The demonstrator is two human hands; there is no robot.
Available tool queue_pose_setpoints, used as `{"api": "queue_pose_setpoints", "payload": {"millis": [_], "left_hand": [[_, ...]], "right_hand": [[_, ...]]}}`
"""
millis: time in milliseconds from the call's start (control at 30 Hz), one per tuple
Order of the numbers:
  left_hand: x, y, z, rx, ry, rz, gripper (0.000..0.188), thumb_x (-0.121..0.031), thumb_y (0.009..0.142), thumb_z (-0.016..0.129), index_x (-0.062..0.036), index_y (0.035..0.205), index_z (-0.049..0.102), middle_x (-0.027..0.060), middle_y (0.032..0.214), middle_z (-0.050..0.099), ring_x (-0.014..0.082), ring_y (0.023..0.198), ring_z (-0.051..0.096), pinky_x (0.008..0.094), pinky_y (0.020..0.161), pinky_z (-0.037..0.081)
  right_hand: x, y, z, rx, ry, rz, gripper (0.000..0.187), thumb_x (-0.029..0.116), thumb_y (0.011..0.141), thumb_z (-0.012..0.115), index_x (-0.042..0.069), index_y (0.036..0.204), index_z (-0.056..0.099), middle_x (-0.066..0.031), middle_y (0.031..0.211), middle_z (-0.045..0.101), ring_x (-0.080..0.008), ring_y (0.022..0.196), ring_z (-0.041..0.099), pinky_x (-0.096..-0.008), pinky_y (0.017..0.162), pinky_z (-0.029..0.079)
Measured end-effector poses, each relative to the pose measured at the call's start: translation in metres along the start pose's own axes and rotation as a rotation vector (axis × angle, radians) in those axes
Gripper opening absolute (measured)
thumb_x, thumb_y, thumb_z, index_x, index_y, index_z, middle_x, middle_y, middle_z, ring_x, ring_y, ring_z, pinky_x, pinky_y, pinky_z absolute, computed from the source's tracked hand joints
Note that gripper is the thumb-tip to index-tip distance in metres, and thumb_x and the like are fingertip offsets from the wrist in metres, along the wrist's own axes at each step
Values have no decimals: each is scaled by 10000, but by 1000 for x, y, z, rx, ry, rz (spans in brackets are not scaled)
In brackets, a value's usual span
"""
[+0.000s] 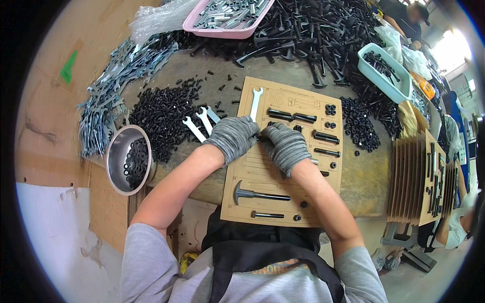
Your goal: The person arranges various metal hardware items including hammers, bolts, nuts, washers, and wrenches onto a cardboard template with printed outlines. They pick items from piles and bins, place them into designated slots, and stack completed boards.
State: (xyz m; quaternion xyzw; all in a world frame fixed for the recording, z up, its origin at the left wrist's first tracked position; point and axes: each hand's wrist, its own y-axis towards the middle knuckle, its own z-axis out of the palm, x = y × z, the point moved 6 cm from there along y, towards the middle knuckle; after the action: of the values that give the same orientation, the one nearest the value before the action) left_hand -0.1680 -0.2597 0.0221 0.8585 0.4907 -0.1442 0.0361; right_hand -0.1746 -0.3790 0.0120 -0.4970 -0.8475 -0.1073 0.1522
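Grey knitted gloves cover both hands, which meet over a brown cardboard sheet [242,212]. My left hand [233,136] is closed at the sheet's left edge, its fingertips by the lower end of an open-end wrench [256,103] lying on the sheet. Closed as well, my right hand [286,145] pinches close to the left fingertips; anything between them is hidden. Black bolts [326,136] and nuts [330,108] lie in place along the sheet's right side. Lower down are a T-shaped black hook bolt [262,195] and a long bolt [268,215]. Loose wrenches [194,129] rest beside my left hand.
Heaped small black bolts [164,113], wrenches [108,91] and nuts [359,126] surround the sheet. A steel bowl [111,164] of black rings stands left. Pink [222,33] and pale green trays [376,83] stand behind. Filled cardboard sheets [427,197] stack right; a person [404,22] is far right.
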Motion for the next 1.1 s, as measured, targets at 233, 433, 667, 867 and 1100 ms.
{"api": "queue_pose_setpoints", "payload": {"millis": [233, 433, 667, 867, 1100], "left_hand": [[12, 1, 19, -105, -29, -16, 198, -213, 806, 598, -121, 964, 673, 132, 906, 645, 310, 877, 632, 427, 777, 511], [46, -94, -69, -365, -70, -203, 333, -295, 846, 562, -54, 1066, 630, 167, 1021, 631, 325, 971, 604, 421, 879, 474], [166, -241, -57, -182, 78, -734, 487, -341, 746, 695, -71, 1145, 618, 180, 1078, 625, 339, 1059, 573, 408, 951, 437], [186, -240, -43, -53, -35, -812, 373, -269, 758, 686, -73, 1075, 667, 187, 871, 667, 327, 839, 646, 405, 787, 495], [208, -251, -41, -297, -764, -897, 207, -89, 831, 624, 26, 1001, 654, 97, 694, 649, 157, 530, 619, 295, 489, 504]], "right_hand": [[14, -2, -9, -77, 32, -43, 148, 145, 826, 608, 121, 969, 633, -148, 937, 609, -353, 851, 610, -422, 732, 506], [6, -46, -52, -273, 113, 18, 287, 107, 770, 696, 66, 1047, 634, -123, 933, 631, -265, 753, 627, -346, 674, 512], [-5, -74, -67, -276, 311, 20, 162, 39, 777, 679, 15, 937, 666, -111, 798, 632, -203, 703, 623, -312, 646, 510], [49, -66, -75, -253, 330, -65, 118, 31, 796, 681, 17, 912, 672, -98, 753, 639, -182, 664, 628, -299, 635, 511], [25, -82, -78, -279, 259, -25, 133, 61, 773, 704, 13, 893, 672, -126, 757, 643, -226, 669, 644, -312, 612, 516]]}}
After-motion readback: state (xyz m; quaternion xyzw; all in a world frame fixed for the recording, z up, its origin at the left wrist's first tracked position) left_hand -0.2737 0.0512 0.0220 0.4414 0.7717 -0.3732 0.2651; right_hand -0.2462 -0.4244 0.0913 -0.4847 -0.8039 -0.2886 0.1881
